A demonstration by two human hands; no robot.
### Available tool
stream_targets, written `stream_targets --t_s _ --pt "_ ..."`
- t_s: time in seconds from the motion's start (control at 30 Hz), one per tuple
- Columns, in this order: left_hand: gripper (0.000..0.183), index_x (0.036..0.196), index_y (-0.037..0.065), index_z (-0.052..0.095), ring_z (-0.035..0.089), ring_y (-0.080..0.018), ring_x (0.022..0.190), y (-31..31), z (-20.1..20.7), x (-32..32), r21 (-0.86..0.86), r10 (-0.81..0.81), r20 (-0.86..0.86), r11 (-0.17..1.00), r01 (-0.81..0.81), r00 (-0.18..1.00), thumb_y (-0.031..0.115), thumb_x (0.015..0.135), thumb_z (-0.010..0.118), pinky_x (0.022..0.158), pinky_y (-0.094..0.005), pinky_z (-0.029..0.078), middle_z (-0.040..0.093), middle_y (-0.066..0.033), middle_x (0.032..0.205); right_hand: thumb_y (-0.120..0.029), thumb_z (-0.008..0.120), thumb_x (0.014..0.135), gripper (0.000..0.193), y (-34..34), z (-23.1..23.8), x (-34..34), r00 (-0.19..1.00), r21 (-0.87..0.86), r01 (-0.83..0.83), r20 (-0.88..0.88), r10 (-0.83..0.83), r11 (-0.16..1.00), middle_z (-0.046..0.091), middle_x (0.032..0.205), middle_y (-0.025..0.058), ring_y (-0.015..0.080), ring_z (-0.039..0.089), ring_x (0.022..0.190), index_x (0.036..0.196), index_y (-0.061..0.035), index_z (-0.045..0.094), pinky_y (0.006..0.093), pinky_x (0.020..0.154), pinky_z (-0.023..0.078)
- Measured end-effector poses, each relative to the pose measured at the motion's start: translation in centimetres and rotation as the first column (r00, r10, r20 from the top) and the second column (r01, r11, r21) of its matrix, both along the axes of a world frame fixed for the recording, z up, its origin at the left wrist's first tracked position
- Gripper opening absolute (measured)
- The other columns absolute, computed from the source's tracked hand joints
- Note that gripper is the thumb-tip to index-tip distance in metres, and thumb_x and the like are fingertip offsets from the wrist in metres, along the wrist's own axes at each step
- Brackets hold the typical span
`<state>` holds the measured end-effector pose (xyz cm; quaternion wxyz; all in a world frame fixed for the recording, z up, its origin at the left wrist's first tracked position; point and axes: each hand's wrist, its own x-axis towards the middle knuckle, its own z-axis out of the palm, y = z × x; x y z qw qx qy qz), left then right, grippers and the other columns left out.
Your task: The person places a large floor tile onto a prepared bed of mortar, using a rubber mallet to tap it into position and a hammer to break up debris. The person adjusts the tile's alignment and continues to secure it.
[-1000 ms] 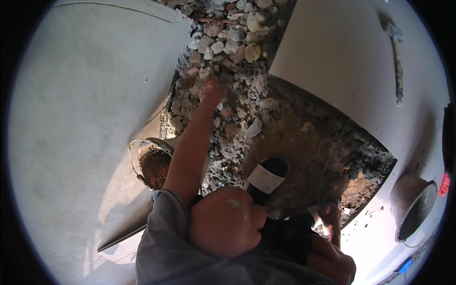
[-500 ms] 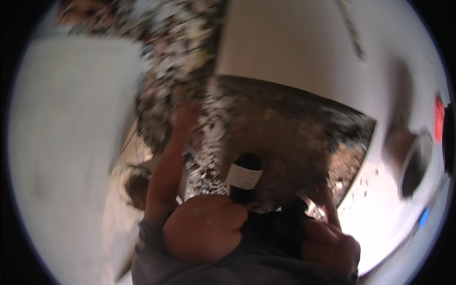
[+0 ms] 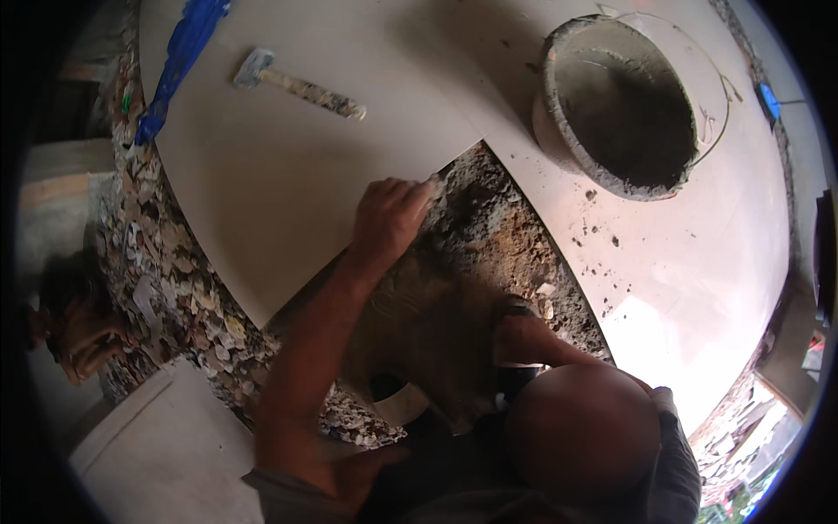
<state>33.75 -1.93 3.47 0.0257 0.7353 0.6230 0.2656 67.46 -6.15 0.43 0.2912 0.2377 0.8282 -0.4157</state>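
My left hand [image 3: 390, 214] is at the edge of a large pale floor tile [image 3: 262, 201], its fingers curled and pressed together. Something small and greyish shows at the fingertips, too indistinct to name. Beside it lies a patch of rough grey-brown mortar [image 3: 497, 223], framed by tiles on two sides. Low over this bed is my right hand [image 3: 522, 336], fingers bent down and blurred, with a dark shape against them. What it holds, if anything, is hidden. My bent knee covers part of that forearm.
A bucket [image 3: 624, 113] with grey mortar inside stands on the tiles at the far right. A mallet [image 3: 297, 85] lies on the far tile. Blue plastic [image 3: 179, 70] and broken rubble [image 3: 175, 297] are at left. Mortar crumbs [image 3: 602, 237] dot the right tile.
The view has swung round to the right, bringing the mallet and whole bucket into sight. My left hand has gone from over the rubble to the tile's edge.
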Motion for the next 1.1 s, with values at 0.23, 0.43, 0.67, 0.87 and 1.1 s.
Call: stream_targets --t_s 0.23,0.43,0.67,0.87,1.1 --pt "0.02 0.101 0.011 0.065 0.056 -0.026 0.101 7.1 -7.3 5.7 -0.029 0.188 -0.234 0.979 -0.2 0.954 0.017 0.081 0.068 0.092 -0.0458 0.041 0.06 -0.0064 0.112 -0.028 0.062 0.073 0.016 0.4 -0.7 1.6 0.95 0.002 0.051 -0.309 -0.048 0.999 0.064 0.082 0.006 0.0271 0.063 0.077 0.073 -0.0132 0.064 0.0403 0.066 0.052" --pt "0.035 0.11 0.015 0.063 0.049 -0.0311 0.114 7.0 -8.1 6.3 -0.085 0.282 -0.24 0.947 -0.31 0.929 0.029 0.079 0.073 0.096 -0.0517 0.035 0.049 -0.0085 0.132 -0.031 0.061 0.074 0.019 1.1 -0.6 1.1 0.949 -0.072 0.112 -0.288 -0.129 0.991 0.064 0.082 0.0089 0.0294 0.064 0.077 0.073 -0.0126 0.065 0.041 0.065 0.052" --pt "0.061 0.13 0.012 0.046 0.047 -0.0301 0.117 7.7 -7.0 6.3 -0.189 0.433 -0.278 0.851 -0.491 0.857 0.033 0.079 0.073 0.101 -0.0549 0.031 0.048 -0.0095 0.132 -0.029 0.061 0.073 0.017 1.2 -0.5 0.8 0.968 -0.085 0.158 -0.181 -0.171 0.984 0.065 0.08 0.0093 0.0291 0.066 0.072 0.078 -0.0143 0.068 0.0414 0.063 0.053" --pt "0.061 0.13 0.013 0.047 0.047 -0.0288 0.116 7.8 -7.5 6.6 -0.242 0.437 -0.352 0.812 -0.532 0.828 0.035 0.079 0.073 0.101 -0.0581 0.03 0.048 -0.008 0.132 -0.035 0.068 0.068 0.021 0.8 -1.2 0.8 0.942 -0.036 0.152 -0.296 -0.156 0.988 0.063 0.076 0.007 0.0277 0.064 0.066 0.075 -0.0151 0.067 0.0409 0.056 0.051" --pt "0.066 0.14 0.02 0.041 0.034 -0.0312 0.134 8.6 -7.5 5.6 -0.159 0.317 -0.267 0.917 -0.365 0.91 0.03 0.081 0.071 0.107 -0.0633 0.024 0.038 -0.0061 0.145 -0.033 0.066 0.07 0.021 0.2 -1.1 1.4 0.936 0.028 0.158 -0.322 -0.141 0.987 0.065 0.077 0.0083 0.0288 0.065 0.066 0.075 -0.0128 0.066 0.0406 0.057 0.052"
